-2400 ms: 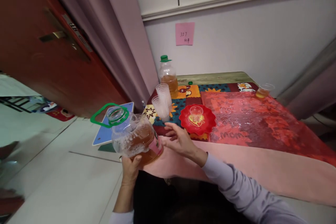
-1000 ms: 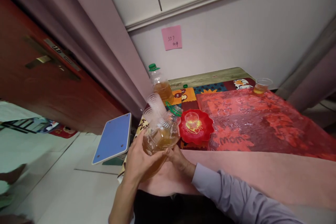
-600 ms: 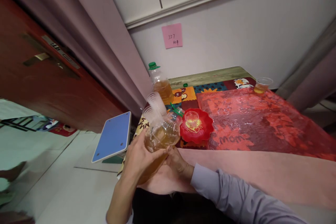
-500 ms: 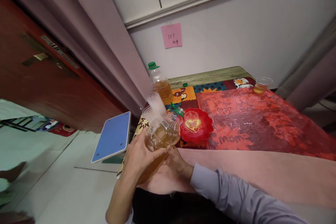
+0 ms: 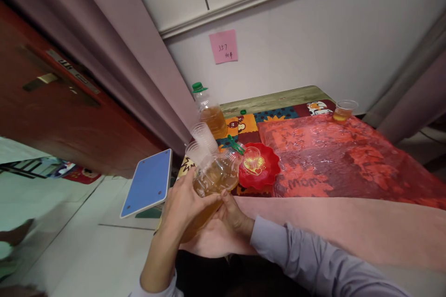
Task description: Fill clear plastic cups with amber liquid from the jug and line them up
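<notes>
A large clear plastic bottle point(image 5: 218, 174) of amber liquid lies tilted between my hands, its neck with a green ring pointing right toward a red scalloped plate point(image 5: 268, 174). My left hand point(image 5: 183, 199) is wrapped round the bottle's near left side. From the right, my right hand point(image 5: 232, 213) grips its lower side, thumb up against the plastic. On the plate sits a clear plastic cup point(image 5: 251, 154), right by the bottle's mouth. How much liquid the cup holds I cannot tell. Stacked clear cups point(image 5: 204, 139) stand just behind the bottle.
Behind the stacks stands a second bottle point(image 5: 213, 118) with a green cap. A loose green cap point(image 5: 243, 112) lies near the back edge. At the far right corner is a cup point(image 5: 344, 110) with some amber liquid. A blue board point(image 5: 148, 181) stands left of the table.
The bottle is tipped slightly further, with amber liquid now nearer its neck. Both hands keep their hold. The whole view has shifted a little.
</notes>
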